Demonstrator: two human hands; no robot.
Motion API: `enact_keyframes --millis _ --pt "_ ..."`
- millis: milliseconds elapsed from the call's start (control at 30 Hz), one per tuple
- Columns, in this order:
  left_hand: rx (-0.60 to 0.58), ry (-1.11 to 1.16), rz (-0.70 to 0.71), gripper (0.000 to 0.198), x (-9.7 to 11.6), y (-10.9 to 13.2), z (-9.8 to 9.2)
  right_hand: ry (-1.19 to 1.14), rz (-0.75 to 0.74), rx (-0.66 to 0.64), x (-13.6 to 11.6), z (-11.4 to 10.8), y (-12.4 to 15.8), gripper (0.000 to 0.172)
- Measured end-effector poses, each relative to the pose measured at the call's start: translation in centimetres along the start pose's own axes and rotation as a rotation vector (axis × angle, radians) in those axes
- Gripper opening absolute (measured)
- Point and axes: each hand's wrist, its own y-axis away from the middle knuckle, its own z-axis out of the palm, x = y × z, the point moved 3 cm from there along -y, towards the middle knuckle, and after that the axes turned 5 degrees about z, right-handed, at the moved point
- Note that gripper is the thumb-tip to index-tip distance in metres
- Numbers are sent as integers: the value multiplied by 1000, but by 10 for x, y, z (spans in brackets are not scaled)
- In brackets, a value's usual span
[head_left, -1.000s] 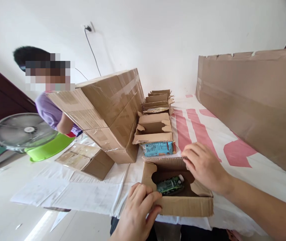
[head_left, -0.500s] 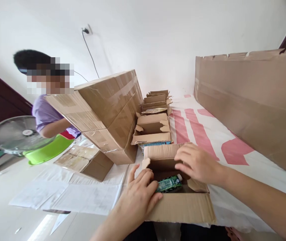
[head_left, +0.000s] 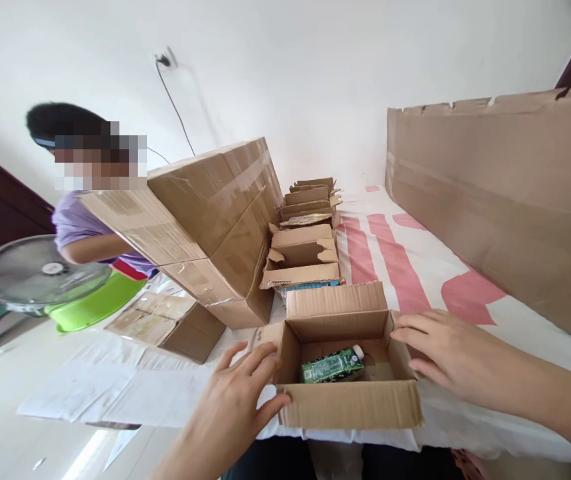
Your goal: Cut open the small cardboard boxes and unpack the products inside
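An open cardboard box (head_left: 350, 408) sits in front of me with its flaps folded outward. Inside lies a green drink carton (head_left: 333, 365) with a white cap, resting on its side. My left hand (head_left: 245, 383) is at the box's left side, fingers spread over the left flap and thumb at the near corner. On the opposite side, my right hand (head_left: 440, 347) touches the right edge, its fingers apart and partly covering the flap there. Neither hand touches the carton.
Behind the box stands a row of open cardboard boxes (head_left: 303, 273). Taped cartons (head_left: 205, 220) are stacked to the left, near a smaller box (head_left: 165, 327), a fan (head_left: 48, 270) and a green basin (head_left: 95, 303). A person (head_left: 90, 227) is behind the stack. A large cardboard panel (head_left: 495, 193) stands right.
Both hands have moved apart, from over the box's opening to its two sides. The side flaps have swung outward, and more of the drink carton shows.
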Motion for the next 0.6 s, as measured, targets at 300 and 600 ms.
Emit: enact_keyframes --millis 300,600 --pt "-386 223 -231 26 3 -13 31 -99 24 -131 6 16 6 29" --pt "-22 -26 -177 41 -29 -53 -47 -64 21 -104 -1 15 7 27"
